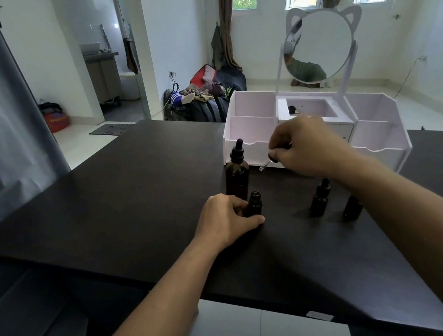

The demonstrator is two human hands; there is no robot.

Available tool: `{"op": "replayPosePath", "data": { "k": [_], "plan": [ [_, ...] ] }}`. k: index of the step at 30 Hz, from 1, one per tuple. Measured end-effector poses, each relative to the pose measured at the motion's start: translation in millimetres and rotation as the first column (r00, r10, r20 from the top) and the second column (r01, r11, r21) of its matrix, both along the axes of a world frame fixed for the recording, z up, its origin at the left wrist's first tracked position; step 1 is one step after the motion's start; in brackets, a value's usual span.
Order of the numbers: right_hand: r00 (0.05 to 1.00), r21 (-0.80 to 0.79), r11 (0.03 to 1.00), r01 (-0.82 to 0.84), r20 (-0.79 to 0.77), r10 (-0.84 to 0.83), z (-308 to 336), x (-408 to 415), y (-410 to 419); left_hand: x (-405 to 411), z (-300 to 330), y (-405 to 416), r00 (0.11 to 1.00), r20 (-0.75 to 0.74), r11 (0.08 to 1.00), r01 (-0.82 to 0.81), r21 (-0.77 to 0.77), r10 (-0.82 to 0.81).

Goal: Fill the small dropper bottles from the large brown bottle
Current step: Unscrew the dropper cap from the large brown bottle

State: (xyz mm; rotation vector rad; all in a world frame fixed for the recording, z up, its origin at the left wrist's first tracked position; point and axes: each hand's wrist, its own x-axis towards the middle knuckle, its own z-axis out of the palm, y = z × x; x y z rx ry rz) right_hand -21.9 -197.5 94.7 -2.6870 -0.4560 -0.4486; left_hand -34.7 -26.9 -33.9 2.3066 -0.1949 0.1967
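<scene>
Black tabletop point(135, 206) carries everything. The left hand point(225, 219) curls its fingers around an uncapped small dropper bottle point(255, 204), just in front of the capped large brown bottle point(237, 174). The right hand point(303, 148) pinches a glass dropper point(267, 162) above two capped small bottles point(319, 199), before a white organiser point(377, 132).

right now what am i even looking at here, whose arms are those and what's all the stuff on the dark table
There is no machine: a camera worn on a person's head looks down at their own two hands. On the black table stand a large brown bottle with its dropper cap on and three small dropper bottles. The left hand grips the open small bottle. The right hand holds a removed dropper above the table. Two capped small bottles stand to the right. Behind is a white organizer with a mirror.
</scene>
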Motion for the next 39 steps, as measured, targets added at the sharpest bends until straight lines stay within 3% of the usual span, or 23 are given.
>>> {"op": "replayPosePath", "data": {
  "k": [3,9,15,29,34,39],
  "plan": [
    [0.997,0.101,0.992,0.076,0.017,-0.078,-35.4,6.8,0.2,-0.4,-0.3,0.8,1.000,-0.008,1.000,0.013,-0.027,-0.013],
    [0.987,0.381,0.912,0.154,-0.096,-0.127,-99.3,13.2,7.7,-2.2,-0.3,1.5,0.998,0.058,0.999,0.031,-0.031,-0.030],
    [0.993,0.419,0.901,0.107,-0.089,-0.077,-116.3,11.4,10.9,-2.7,-0.2,0.3,0.998,0.062,0.999,0.017,-0.030,-0.015],
    [0.999,0.468,0.883,0.041,-0.049,-0.020,-121.3,10.9,7.4,-3.5,1.8,1.9,0.999,0.035,0.994,0.037,-0.104,-0.033],
    [0.999,0.604,0.797,-0.006,0.032,-0.017,-96.4,20.7,14.9,-2.3,0.9,3.4,0.999,0.003,0.992,0.045,-0.116,-0.045],
    [0.985,0.673,0.726,-0.137,0.018,0.169,-57.6,23.0,33.9,-2.9,2.0,2.5,0.999,-0.046,0.992,-0.004,-0.124,-0.002]
  ]
}}
